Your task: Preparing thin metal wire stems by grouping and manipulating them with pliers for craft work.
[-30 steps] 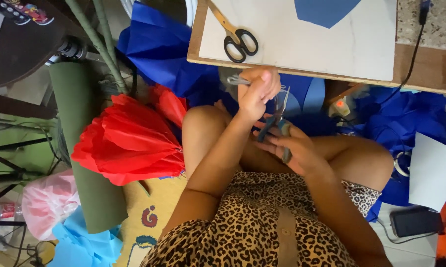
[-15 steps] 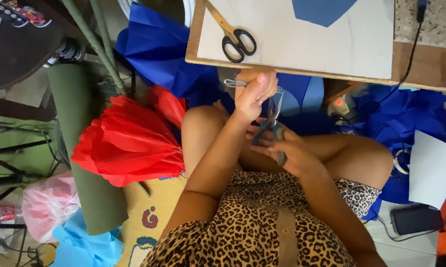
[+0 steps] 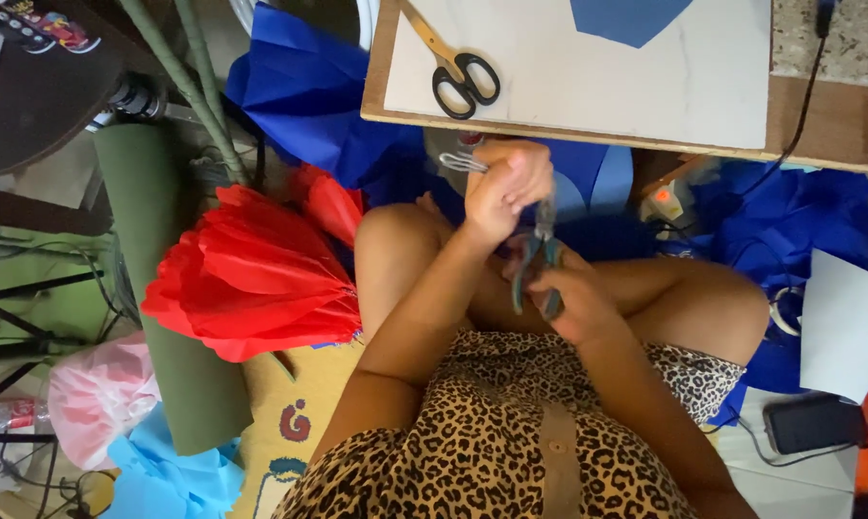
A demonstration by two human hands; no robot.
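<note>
Paper lies everywhere around me: crumpled blue sheets (image 3: 309,96) on the floor ahead, a big red folded paper flower (image 3: 251,284) just beside my left knee, and a dark green roll (image 3: 165,298) along its left side. Above my hands I see the white board (image 3: 645,77) with a wooden edge, and on it the black-handled scissors (image 3: 458,72) and a blue cut piece (image 3: 631,14), both well apart from my fingers. Lower, over my crossed legs, my left hand (image 3: 506,187) is closed into a fist around a thin silver wire (image 3: 463,161), whose looped end comes out at the left of the fist. My right hand (image 3: 569,303) is wrapped tight on the teal handles of the pliers (image 3: 538,269), and the tool points up toward the left fist. The tip of the pliers is hidden between the two hands, so I cannot tell if it bites the wire. I judge that the main risk is the wire slipping: it is thin and the fist holds it near the end, so a strong pull or twist could free it and the sharp end could prick a finger or the bare knee below. Also the pliers are very near to the left fingers, and a squeeze at a wrong place could pinch the skin.
</note>
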